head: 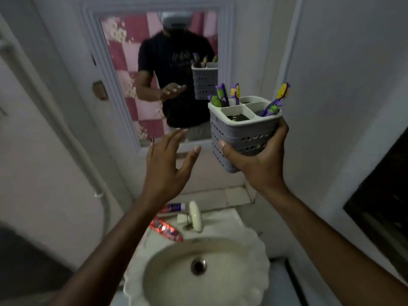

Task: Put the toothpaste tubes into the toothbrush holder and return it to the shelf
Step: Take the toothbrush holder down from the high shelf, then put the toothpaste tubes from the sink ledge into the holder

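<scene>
My right hand [260, 157] grips a grey perforated toothbrush holder [240, 131] with a white compartment top, held up in front of the mirror. Several purple and green toothbrushes [223, 96] stand in its compartments. My left hand [167, 166] is raised to the left of the holder, fingers spread, holding nothing. Two toothpaste tubes lie on the back left rim of the sink: a red crumpled toothpaste tube [165, 229] and a red and purple toothpaste tube with a white cap [174, 207] behind it.
A white scalloped sink [254, 246] with a central drain sits below my arms, with a cream tap [195, 215] at its back. A framed mirror [123, 74] hangs on the wall ahead. A dark opening [384, 195] lies at the right.
</scene>
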